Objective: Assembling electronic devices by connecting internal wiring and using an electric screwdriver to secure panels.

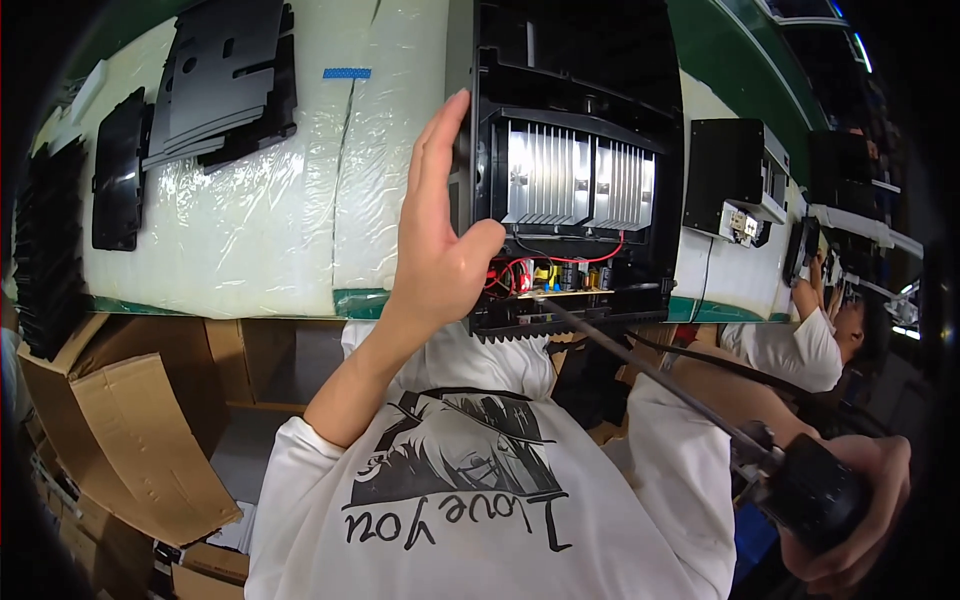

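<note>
An open black device housing (575, 150) lies on the plastic-covered bench (290, 220), with a ribbed silver heat sink (580, 180) and red wires over a circuit board (545, 275) at its near edge. My left hand (440, 220) rests flat against the housing's left side, fingers pointing away, thumb hooked over the near corner. My right hand (850, 510) grips a black power screwdriver (800, 485) at the lower right. Its long thin shaft (640, 365) reaches up to the circuit board.
Black plastic panels (225, 75) lie at the bench's far left, with a stack at the left edge (45, 250). Opened cardboard boxes (130, 440) stand below the bench. Another black unit (735, 175) sits to the right, where a person in white (800, 345) works.
</note>
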Demonstrator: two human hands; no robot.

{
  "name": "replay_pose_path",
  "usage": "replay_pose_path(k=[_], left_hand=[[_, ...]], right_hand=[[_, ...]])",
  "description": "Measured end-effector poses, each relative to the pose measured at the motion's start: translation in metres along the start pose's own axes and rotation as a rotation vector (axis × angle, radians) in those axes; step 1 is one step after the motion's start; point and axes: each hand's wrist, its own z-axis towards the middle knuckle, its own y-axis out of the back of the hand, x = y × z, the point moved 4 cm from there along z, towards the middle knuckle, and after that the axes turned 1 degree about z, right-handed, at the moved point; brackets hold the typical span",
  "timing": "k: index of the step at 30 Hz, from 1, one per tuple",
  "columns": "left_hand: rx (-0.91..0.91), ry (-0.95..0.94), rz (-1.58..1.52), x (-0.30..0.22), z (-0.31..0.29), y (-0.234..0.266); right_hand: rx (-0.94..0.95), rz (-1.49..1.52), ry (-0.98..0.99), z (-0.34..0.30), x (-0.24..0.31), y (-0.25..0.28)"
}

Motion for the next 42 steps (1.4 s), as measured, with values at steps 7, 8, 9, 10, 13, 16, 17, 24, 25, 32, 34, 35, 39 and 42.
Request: replay_pose_path(k=[7, 8, 9, 10, 13, 16, 17, 24, 25, 32, 34, 35, 39, 42], left_hand=[[0.043, 0.077, -0.011, -0.003, 0.004, -0.007], [0.040, 0.073, -0.007, -0.003, 0.004, -0.006], [0.034, 0.078, -0.006, -0.003, 0.004, -0.005], [0.036, 0.068, 0.002, -0.003, 0.003, -0.005], [0.034, 0.054, 0.025, 0.000, 0.002, -0.004], [0.036, 0.021, 0.040, -0.001, 0.003, -0.005], [0.038, -0.002, 0.052, -0.002, 0.003, -0.006], [0.040, -0.013, 0.063, 0.000, 0.000, -0.004], [0.042, -0.011, 0.068, 0.000, 0.000, -0.004], [0.046, 0.003, 0.064, 0.001, 0.003, -0.006], [0.043, -0.017, 0.054, 0.000, 0.006, -0.006], [0.043, -0.036, 0.041, -0.001, 0.006, -0.006], [-0.015, 0.013, -0.018, -0.002, 0.001, -0.008], [-0.127, 0.079, -0.168, 0.000, -0.003, -0.007]], right_hand=[[-0.506, -0.501, -0.267, -0.053, -0.112, -0.025], [-0.386, -0.227, -0.253, -0.062, -0.086, -0.018], [-0.433, -0.368, -0.292, -0.072, -0.061, -0.025], [-0.406, -0.397, -0.306, -0.077, -0.074, -0.026], [-0.344, -0.407, -0.491, -0.092, -0.093, -0.028], [-0.400, -0.519, -0.616, -0.095, -0.105, -0.039], [-0.477, -0.638, -0.597, -0.096, -0.107, -0.041], [-0.421, -0.665, -0.539, -0.110, -0.112, -0.048], [-0.421, -0.665, -0.538, -0.110, -0.111, -0.049], [-0.437, -0.670, -0.556, -0.111, -0.125, -0.048], [-0.463, -0.664, -0.585, -0.107, -0.119, -0.047], [-0.387, -0.660, -0.754, -0.107, -0.113, -0.045], [-0.339, -0.534, -0.800, -0.117, -0.117, -0.048], [-0.298, -0.562, -0.916, -0.106, -0.128, -0.052]])
